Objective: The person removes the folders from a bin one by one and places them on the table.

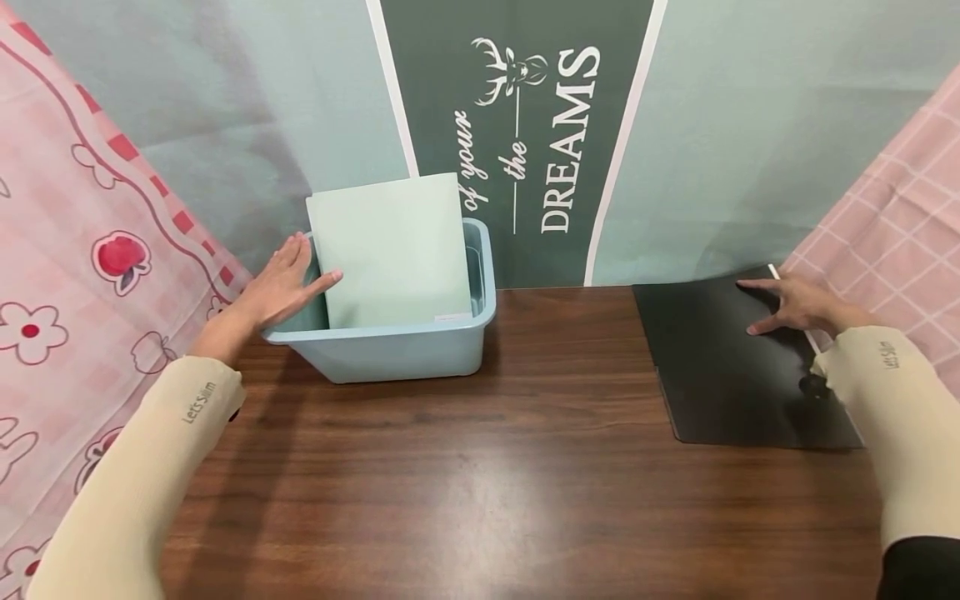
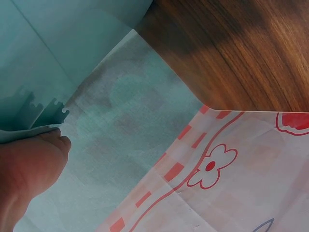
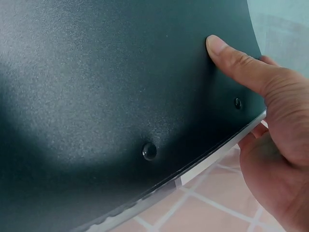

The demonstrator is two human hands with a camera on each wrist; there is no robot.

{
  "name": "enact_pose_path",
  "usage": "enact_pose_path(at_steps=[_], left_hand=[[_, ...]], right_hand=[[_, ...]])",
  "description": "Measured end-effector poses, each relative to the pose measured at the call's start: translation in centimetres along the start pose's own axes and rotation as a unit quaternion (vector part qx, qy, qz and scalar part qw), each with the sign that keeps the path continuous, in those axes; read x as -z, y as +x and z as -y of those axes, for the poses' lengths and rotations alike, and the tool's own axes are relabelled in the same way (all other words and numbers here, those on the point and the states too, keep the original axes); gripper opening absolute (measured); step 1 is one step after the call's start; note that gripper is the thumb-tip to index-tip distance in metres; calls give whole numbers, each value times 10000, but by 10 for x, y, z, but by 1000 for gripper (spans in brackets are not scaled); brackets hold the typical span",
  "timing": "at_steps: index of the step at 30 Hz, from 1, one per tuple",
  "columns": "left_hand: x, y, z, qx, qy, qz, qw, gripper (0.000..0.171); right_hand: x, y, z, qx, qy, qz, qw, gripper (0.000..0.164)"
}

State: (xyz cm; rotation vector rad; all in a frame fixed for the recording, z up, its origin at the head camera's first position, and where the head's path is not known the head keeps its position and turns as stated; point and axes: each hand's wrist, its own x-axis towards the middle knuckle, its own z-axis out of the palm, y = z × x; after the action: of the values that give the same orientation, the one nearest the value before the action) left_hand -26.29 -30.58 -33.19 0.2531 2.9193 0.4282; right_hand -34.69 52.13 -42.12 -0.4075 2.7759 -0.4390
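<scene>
A light blue plastic bin (image 1: 397,354) stands on the table at the left, with a pale green folder (image 1: 393,258) leaning upright inside it. At the bin's left end, my left hand (image 1: 281,287) rests on the rim with fingers straight and the thumb stretched toward the folder. In the left wrist view, that hand (image 2: 36,164) is at the edge of the bin (image 2: 63,43). Over at the right, my right hand (image 1: 798,304) grips a black folder (image 1: 735,367) by its right edge. The right wrist view shows the thumb on the black cover (image 3: 111,96) and other fingers beneath.
Brown wood table (image 1: 450,483) spans the front. Behind it hangs a grey-green cloth (image 1: 720,125) with a dark printed panel (image 1: 517,150). Pink patterned cloths close in on the left (image 1: 67,275) and right (image 1: 900,225), the right one close to the black folder.
</scene>
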Motion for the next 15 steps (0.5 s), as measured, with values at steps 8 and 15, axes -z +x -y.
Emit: enact_pose_path(at_steps=[8, 15], left_hand=[[0, 1, 1, -27, -4, -21, 10000, 105], [0, 1, 1, -15, -19, -5, 10000, 105]], right_hand=[[-3, 0, -1, -81, 169, 163, 9997, 107], [-5, 1, -3, -104, 167, 219, 9996, 110]])
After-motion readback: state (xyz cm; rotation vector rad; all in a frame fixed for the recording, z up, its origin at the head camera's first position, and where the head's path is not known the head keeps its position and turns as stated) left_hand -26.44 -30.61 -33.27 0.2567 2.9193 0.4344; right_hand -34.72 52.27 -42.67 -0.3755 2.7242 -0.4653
